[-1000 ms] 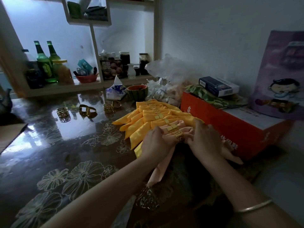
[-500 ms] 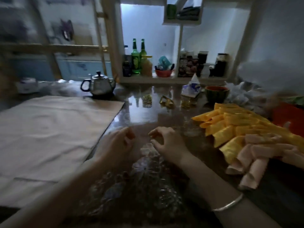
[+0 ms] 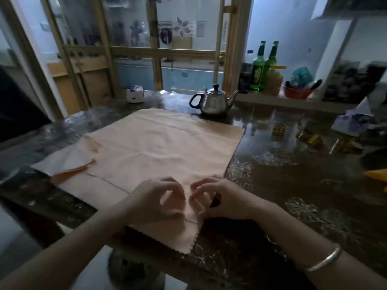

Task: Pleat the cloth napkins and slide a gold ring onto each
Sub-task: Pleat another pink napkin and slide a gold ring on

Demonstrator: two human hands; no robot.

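While the peach napkin (image 3: 159, 147) lies spread flat on the dark, flower-patterned counter (image 3: 293, 185), both hands sit close together at its near corner. The left hand (image 3: 155, 203) has its fingers curled and pinches the cloth between thumb and fingertips. The right hand (image 3: 222, 198), with a silver bracelet (image 3: 323, 261) on its wrist, pinches the cloth's right edge in the same way, its fingertips almost meeting those of the left. A second cloth (image 3: 69, 162) with a turned-over corner peeks from under the napkin's left side. Gold rings (image 3: 279, 129) stand well apart to the right, near a tissue pack (image 3: 354, 121). A steel teapot (image 3: 213, 101) stands just beyond the napkin's far edge, and two green bottles (image 3: 259, 65) are on the shelf behind. A yellow napkin (image 3: 377, 175) shows at the right border.
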